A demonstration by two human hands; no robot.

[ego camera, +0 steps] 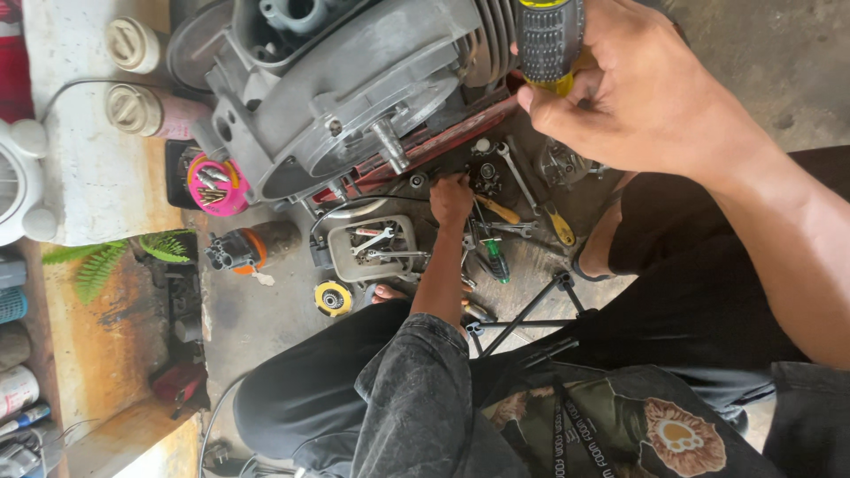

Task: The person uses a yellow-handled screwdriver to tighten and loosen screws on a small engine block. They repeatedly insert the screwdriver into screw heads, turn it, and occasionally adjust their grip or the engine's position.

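- Screwdriver [549,40]: only the black-and-yellow ribbed handle shows, at the top edge of the frame, just right of the engine's cooling fins. The shaft and tip are out of view, so I cannot tell what they touch.
- Long axis: the handle runs up and down in the frame, roughly parallel to the finned side of the engine [354,80].
- Right hand [646,97]: clamped around the handle from the right, fingers wrapped over the yellow end. It is raised close to the camera and is the hand nearer the engine's fins.
- Left hand [452,199]: well apart from the right, lower and further left. The arm reaches out between the knees and the fingers are down in the loose tools on the floor. Whether it grips anything is hidden by the hand itself.
- Engine: a grey casing lying on a red frame [443,142], up and left of both hands. The left hand sits just below the frame's edge.
- Around the left hand: a spanner [518,177], a yellow-handled driver [500,211] and a green-handled driver [496,261] to its right, and a metal tray [354,265] with small wrenches to its left.
- Further left: a yellow disc [333,298] and a pink tub [215,186].
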